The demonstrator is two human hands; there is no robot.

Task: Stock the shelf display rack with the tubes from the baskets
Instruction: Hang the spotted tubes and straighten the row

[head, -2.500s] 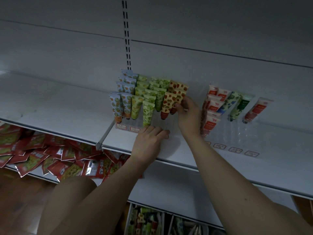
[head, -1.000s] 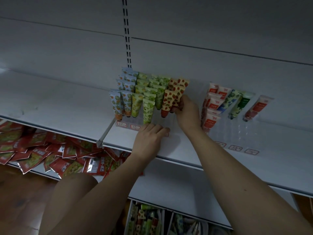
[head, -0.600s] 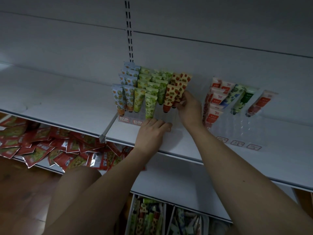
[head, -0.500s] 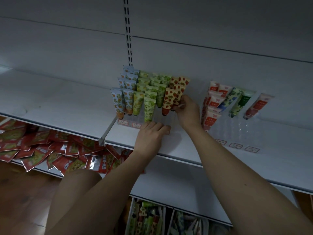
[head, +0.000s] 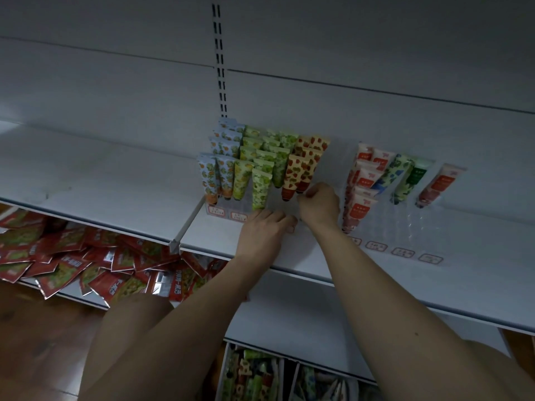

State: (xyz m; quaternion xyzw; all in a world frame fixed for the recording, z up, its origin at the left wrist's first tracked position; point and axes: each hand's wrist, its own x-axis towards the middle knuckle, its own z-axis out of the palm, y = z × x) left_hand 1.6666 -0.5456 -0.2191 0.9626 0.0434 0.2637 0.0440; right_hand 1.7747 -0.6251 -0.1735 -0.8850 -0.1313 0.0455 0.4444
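The right hand (head: 320,205) has its fingers curled at the cap end of a strawberry tube (head: 295,175) in the clear rack (head: 385,224); the left hand (head: 265,231) rests flat on the rack's front; more tubes wait in baskets (head: 252,374) below the shelf (head: 86,180).

Dim light falls on a white metal back wall (head: 318,39) with a slotted upright strip (head: 220,53) running down it. A broad white metal shelf board (head: 95,180) juts out below, above a brown wooden floor (head: 43,342) at lower left.
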